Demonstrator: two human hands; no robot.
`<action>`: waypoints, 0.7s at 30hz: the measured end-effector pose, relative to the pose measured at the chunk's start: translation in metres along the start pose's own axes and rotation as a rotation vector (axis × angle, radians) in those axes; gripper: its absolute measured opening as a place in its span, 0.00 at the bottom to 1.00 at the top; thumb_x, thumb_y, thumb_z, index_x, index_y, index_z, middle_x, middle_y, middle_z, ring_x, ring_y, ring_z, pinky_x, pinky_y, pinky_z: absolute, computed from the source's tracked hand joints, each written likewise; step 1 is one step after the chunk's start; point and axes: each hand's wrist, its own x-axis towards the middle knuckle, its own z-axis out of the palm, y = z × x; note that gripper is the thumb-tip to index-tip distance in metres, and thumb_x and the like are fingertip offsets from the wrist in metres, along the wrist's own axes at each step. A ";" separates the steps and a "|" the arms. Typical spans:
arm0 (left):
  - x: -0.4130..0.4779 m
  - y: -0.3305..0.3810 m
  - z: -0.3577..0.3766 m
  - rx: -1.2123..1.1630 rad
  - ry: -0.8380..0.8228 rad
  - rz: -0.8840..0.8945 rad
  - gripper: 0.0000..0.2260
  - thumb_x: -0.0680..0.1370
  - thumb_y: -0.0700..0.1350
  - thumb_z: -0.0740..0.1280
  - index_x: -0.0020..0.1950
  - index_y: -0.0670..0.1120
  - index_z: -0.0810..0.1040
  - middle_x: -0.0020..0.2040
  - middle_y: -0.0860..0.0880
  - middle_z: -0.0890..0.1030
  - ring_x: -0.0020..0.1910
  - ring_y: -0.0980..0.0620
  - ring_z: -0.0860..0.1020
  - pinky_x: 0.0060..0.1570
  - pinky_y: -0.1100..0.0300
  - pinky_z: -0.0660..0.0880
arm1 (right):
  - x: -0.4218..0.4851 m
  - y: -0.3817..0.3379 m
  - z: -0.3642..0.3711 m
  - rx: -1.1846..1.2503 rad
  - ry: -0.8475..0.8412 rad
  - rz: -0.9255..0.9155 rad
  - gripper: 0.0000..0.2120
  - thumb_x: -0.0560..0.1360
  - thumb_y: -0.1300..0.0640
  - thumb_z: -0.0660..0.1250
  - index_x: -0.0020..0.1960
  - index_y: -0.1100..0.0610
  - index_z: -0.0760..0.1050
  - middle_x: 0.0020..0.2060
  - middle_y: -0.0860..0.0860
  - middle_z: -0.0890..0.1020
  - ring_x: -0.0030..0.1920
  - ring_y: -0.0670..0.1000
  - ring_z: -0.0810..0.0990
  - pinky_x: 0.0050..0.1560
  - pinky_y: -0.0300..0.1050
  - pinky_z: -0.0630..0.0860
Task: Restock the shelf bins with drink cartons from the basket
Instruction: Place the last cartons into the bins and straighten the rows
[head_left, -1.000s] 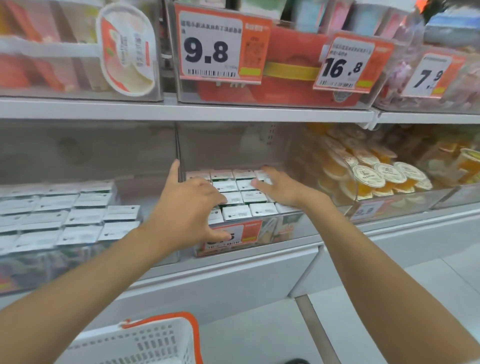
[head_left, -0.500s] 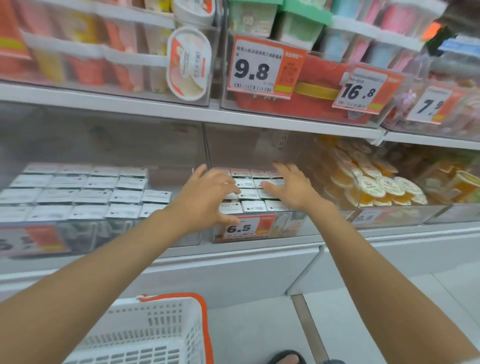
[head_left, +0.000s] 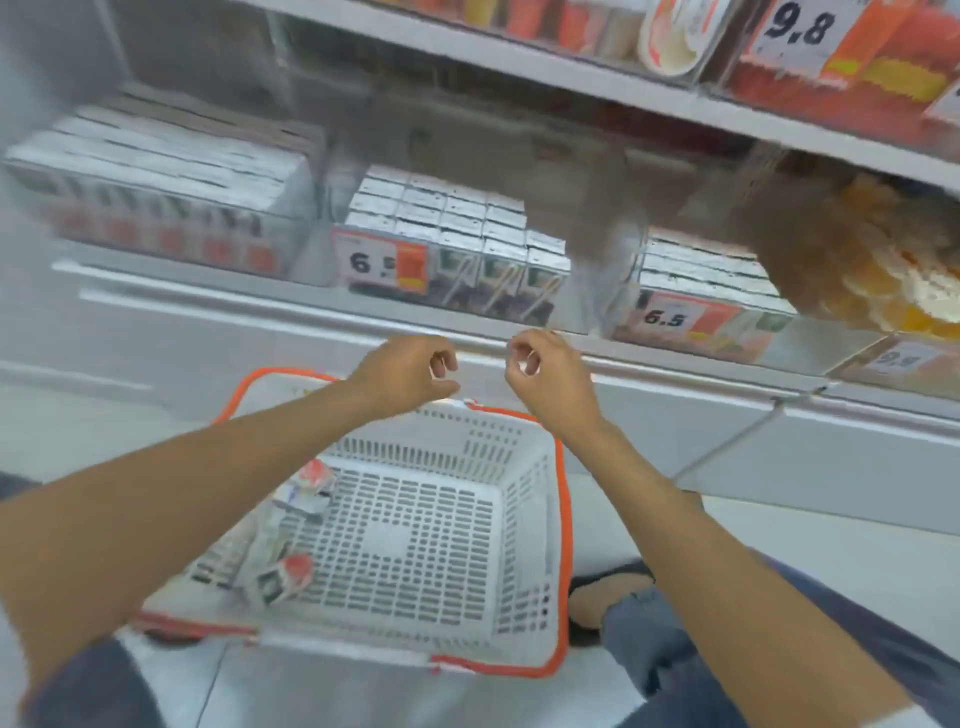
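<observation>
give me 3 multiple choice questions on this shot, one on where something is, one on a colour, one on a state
1. Where in the basket do the loose cartons lie?
A. along its left side
B. in its right corner
C. across its middle

2. What colour is the basket's rim?
A. green
B. orange
C. blue

3. What are the left hand and the right hand doing?
A. each grips a carton
B. both press on a shelf bin
C. both hold nothing, fingers loosely curled

Answers:
1 A: the cartons lie against the basket's left wall.
2 B: an orange band runs round the top of the white basket.
3 C: both hands hover above the basket, with nothing between their fingers.
</observation>
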 end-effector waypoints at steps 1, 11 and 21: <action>-0.018 -0.024 -0.003 0.000 -0.025 -0.053 0.08 0.72 0.47 0.74 0.48 0.47 0.79 0.41 0.54 0.78 0.40 0.52 0.76 0.43 0.58 0.73 | -0.009 -0.004 0.024 -0.016 -0.102 0.010 0.08 0.72 0.58 0.67 0.52 0.54 0.78 0.42 0.45 0.76 0.39 0.48 0.74 0.45 0.46 0.74; -0.137 -0.195 -0.025 -0.177 -0.013 -0.306 0.05 0.74 0.41 0.72 0.46 0.51 0.80 0.43 0.54 0.80 0.40 0.53 0.79 0.45 0.56 0.78 | -0.097 -0.045 0.257 0.067 -1.049 0.318 0.23 0.76 0.49 0.70 0.68 0.55 0.71 0.65 0.54 0.74 0.59 0.51 0.74 0.55 0.42 0.70; -0.168 -0.240 -0.003 -0.306 -0.019 -0.470 0.08 0.75 0.45 0.71 0.46 0.58 0.77 0.46 0.56 0.79 0.40 0.57 0.79 0.44 0.59 0.78 | -0.162 -0.066 0.366 0.270 -1.177 0.639 0.50 0.64 0.38 0.77 0.77 0.50 0.58 0.70 0.49 0.71 0.66 0.52 0.72 0.67 0.47 0.69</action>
